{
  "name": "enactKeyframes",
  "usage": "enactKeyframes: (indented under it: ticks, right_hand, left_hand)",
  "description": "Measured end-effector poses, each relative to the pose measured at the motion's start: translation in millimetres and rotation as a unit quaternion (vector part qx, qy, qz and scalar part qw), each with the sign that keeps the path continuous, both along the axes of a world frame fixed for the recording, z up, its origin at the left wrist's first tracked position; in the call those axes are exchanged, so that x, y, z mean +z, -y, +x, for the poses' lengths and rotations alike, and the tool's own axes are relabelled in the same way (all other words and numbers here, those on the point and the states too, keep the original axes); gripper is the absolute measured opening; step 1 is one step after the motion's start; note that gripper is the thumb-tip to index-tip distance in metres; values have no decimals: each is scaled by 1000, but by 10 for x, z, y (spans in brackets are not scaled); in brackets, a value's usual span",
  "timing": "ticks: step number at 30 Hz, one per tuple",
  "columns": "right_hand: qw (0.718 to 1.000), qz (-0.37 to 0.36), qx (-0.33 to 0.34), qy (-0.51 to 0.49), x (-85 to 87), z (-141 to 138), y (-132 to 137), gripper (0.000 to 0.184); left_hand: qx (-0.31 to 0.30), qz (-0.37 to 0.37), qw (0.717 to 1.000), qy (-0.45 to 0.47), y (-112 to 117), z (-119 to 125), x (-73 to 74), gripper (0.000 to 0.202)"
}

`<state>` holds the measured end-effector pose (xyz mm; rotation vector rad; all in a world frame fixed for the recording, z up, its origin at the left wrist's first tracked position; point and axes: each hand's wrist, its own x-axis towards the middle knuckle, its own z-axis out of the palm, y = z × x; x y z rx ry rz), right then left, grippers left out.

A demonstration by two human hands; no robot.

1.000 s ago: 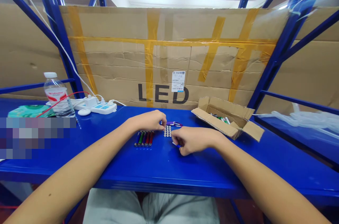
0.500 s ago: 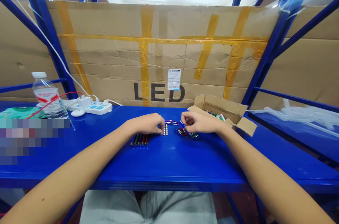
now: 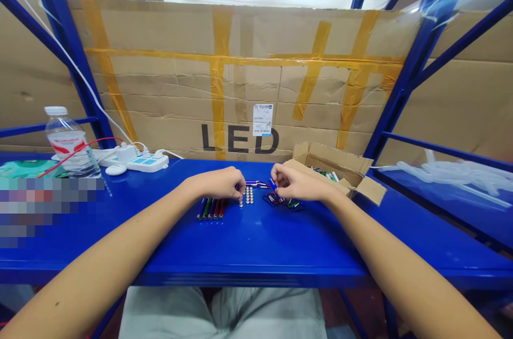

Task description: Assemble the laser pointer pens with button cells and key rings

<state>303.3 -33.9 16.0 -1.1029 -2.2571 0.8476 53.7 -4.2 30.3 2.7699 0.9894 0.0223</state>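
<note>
My left hand (image 3: 229, 183) is closed in a pinch, its fingertips down at a small silver button cell (image 3: 241, 204). Beside it several more button cells (image 3: 249, 196) lie in short rows. Nearer me, partly beneath that hand, is a row of slim dark metal tubes (image 3: 210, 210), green to red. Between the hands a purple metal tube (image 3: 252, 184) lies crosswise behind the cells. My right hand (image 3: 292, 183) grips a short blue metal tube (image 3: 273, 185) between thumb and fingers, tilted. Just below it sits a loose heap of coloured carabiner clips (image 3: 280, 201).
An open cardboard box (image 3: 339, 160) with small tubes in it stands behind my right hand. At the left are a power strip (image 3: 140, 162), a white puck-like object (image 3: 116, 170) and a water bottle (image 3: 72, 144). A large carton (image 3: 180, 88) walls off the table's back.
My left hand has drawn slightly left, and a button cell now shows at its fingertips, apart from the rows. My right hand has lifted the blue tube slightly and turned it more upright.
</note>
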Motion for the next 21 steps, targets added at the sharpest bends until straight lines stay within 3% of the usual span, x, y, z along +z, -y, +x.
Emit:
enactKeyframes:
  ticks: [7, 13, 21]
  right_hand:
    - [998, 3, -10, -64, 4, 7, -25, 43]
    - [1000, 26, 9, 5, -36, -67, -25, 13]
    - [999, 1, 30, 14, -84, -111, -10, 11]
  left_hand:
    - [-35, 57, 998, -14, -63, -32, -49, 18]
    - [-56, 59, 996, -37, -68, -6, -137, 20]
    - [-21, 39, 997, -60, -39, 27, -115, 17]
